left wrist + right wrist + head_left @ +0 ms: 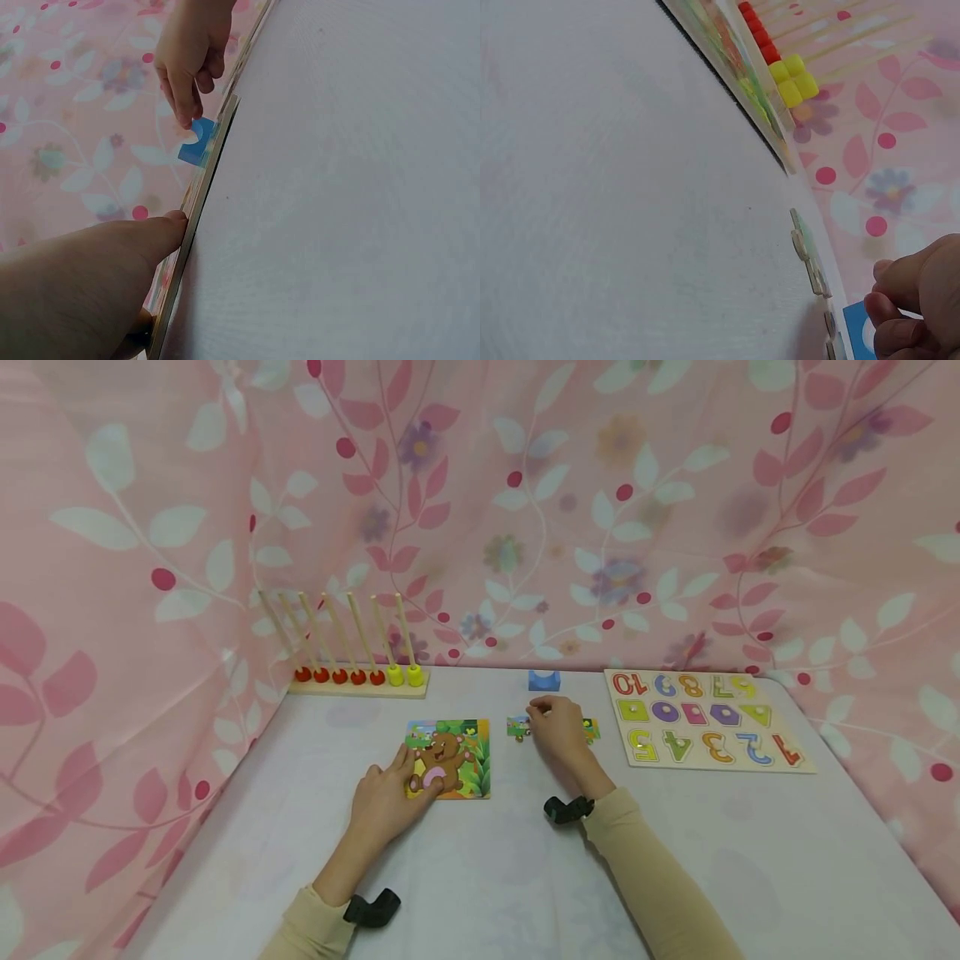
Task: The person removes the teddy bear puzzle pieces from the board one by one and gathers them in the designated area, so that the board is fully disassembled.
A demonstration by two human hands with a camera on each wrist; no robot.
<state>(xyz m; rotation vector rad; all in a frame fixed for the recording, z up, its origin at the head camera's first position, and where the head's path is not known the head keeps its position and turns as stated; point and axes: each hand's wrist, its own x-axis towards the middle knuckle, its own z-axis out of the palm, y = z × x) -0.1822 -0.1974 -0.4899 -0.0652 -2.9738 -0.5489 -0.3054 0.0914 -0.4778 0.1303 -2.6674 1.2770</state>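
Note:
A jigsaw puzzle (467,768) with a brown bear lies flat on the table, left of centre in the head view. My left hand (385,797) holds it at its lower left corner, thumb (169,229) at the near edge and fingers along the left side. Loose puzzle pieces (517,727) lie right of it, partly covered by my right hand (558,727). That hand is over them with fingers loosely bent; in the right wrist view nothing shows between thumb and forefinger. Other pieces (806,251) show edge-on there.
A blue notched block (544,682) stands just behind the right hand. At the back left is a counting rack (360,688) with upright rods and red and yellow beads. A wooden number and shape board (705,724) lies on the right. A flowered pink curtain (480,510) borders the table.

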